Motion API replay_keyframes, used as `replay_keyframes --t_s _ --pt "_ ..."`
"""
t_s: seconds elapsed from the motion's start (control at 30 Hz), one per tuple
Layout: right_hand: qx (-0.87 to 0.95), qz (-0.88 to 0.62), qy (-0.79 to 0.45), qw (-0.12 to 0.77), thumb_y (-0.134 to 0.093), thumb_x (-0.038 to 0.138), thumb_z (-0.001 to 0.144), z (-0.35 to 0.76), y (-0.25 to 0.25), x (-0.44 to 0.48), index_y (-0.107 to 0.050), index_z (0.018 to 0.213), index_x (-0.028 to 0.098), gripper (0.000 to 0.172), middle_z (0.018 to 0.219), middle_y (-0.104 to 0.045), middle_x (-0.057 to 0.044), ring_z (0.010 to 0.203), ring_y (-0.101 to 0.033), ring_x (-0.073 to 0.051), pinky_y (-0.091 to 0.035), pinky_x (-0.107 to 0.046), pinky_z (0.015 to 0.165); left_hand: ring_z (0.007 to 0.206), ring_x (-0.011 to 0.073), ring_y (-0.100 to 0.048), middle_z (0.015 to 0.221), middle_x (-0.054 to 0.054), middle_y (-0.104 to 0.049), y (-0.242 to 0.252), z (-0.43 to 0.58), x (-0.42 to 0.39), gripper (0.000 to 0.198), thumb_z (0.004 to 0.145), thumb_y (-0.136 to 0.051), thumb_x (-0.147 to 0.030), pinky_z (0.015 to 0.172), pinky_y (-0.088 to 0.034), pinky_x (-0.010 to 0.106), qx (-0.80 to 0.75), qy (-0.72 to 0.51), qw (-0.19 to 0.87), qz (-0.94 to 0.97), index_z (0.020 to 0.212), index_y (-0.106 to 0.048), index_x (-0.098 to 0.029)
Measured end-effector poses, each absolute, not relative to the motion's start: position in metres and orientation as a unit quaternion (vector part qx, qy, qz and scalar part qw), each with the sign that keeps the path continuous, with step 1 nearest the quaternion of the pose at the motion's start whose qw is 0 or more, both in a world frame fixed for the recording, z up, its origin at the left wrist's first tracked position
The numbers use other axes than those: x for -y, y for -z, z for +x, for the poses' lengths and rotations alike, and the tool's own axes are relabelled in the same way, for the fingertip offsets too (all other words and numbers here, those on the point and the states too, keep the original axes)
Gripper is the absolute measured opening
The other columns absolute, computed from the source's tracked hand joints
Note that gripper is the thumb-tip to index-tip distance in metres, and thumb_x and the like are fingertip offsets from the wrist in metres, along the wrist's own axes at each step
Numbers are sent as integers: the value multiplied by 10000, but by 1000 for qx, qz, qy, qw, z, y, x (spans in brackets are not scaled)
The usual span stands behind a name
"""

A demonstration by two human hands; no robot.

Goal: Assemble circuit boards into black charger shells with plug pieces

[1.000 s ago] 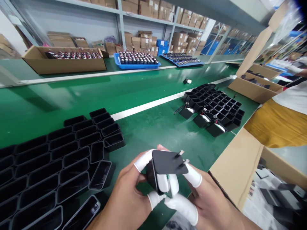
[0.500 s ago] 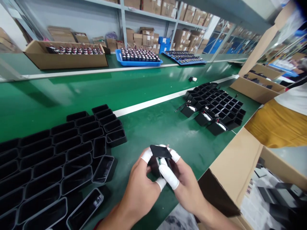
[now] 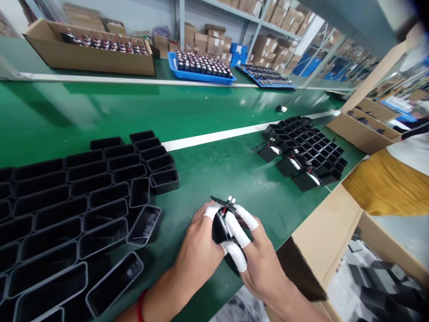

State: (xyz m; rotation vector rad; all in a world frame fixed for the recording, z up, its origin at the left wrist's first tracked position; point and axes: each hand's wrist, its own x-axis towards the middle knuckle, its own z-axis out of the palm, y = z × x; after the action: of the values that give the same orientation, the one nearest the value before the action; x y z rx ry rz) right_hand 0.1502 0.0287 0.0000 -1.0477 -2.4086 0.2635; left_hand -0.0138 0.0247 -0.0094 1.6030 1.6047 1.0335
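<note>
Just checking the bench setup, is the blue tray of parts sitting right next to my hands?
No, the blue tray sits far across the green bench, while both hands hold a black casing near the front edge.

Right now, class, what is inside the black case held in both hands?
White and red parts show inside the black case, under a tilted lid. The left hand and right hand cover the rest.

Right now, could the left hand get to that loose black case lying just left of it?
Probably yes: the loose black case lies close to the left hand on bare green mat, but that hand grips the black part.
</note>
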Motion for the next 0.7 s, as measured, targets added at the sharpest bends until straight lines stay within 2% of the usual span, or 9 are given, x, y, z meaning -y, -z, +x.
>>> replay_keyframes --t_s 0.1,0.2,0.27,0.33,0.4,0.47,0.6,0.63,0.7 --pt "892 -378 -91 232 -484 166 971 150 -3 -32 -268 1574 176 640 1340 -530 -209 1203 -486 -377 -582 -564 898 1246 336 -621 1275 196 -679 12 -13 -26 635 657 -630 80 1049 -531 509 -611 -391 306 617 1259 -553 -108" --pt "884 -370 -168 230 -492 197 989 163 -4 -32 -290 1566 209 611 1384 -531 -174 1274 -513 -325 -551 -493 1006 1228 344 -634 1275 209 -676 11 -13 -26 610 687 -732 6 1036 -544 500 -607 -393 296 624 1260 -555 -107" --pt "846 -400 -207 286 -470 200 1008 172 -4 -31 -351 1539 251 546 1411 -531 -140 1279 -555 -267 -514 -425 1065 1217 356 -640 1270 212 -678 10 -12 -26 622 687 -820 -91 1024 -553 504 -604 -395 290 628 1253 -562 -117" --pt "780 -456 -249 348 -470 222 1017 177 -5 -31 -486 1450 291 438 1336 -591 -100 1184 -622 -228 -518 -383 1041 1222 368 -636 1267 215 -680 10 -12 -25 628 685 -854 -146 1027 -548 519 -603 -397 285 630 1243 -567 -120" --pt "714 -498 -342 355 -541 296 996 172 -9 -35 -600 1324 285 333 1170 -648 -72 1023 -662 -202 -556 -343 931 1227 375 -631 1256 229 -682 11 -11 -24 620 696 -854 -163 1025 -547 525 -605 -400 272 632 1240 -564 -96" --pt "651 -508 -471 310 -639 397 936 162 -15 -42 -636 1244 229 351 998 -646 -55 871 -642 -178 -571 -295 773 1219 372 -637 1245 240 -686 13 -11 -24 632 698 -852 -153 1011 -561 506 -605 -400 256 639 1249 -556 -68" --pt "514 -512 -635 265 -806 470 771 142 -20 -58 -637 1105 163 484 763 -581 16 555 -486 -82 -409 -174 431 1207 370 -646 1222 251 -692 15 -12 -25 664 675 -869 -140 1009 -565 483 -599 -399 245 649 1250 -554 -39" --pt "495 -514 -645 274 -836 465 736 140 -18 -60 -634 1073 160 498 728 -572 31 504 -453 -65 -374 -167 397 1200 366 -651 1209 246 -699 15 -13 -26 661 670 -875 -143 1008 -567 479 -600 -400 249 646 1242 -560 -45" --pt "480 -514 -650 288 -853 470 716 140 -13 -65 -630 1029 156 497 687 -584 41 446 -456 -58 -395 -182 396 1181 352 -667 1179 223 -716 14 -14 -27 654 658 -883 -137 996 -576 463 -606 -403 257 636 1229 -571 -74"
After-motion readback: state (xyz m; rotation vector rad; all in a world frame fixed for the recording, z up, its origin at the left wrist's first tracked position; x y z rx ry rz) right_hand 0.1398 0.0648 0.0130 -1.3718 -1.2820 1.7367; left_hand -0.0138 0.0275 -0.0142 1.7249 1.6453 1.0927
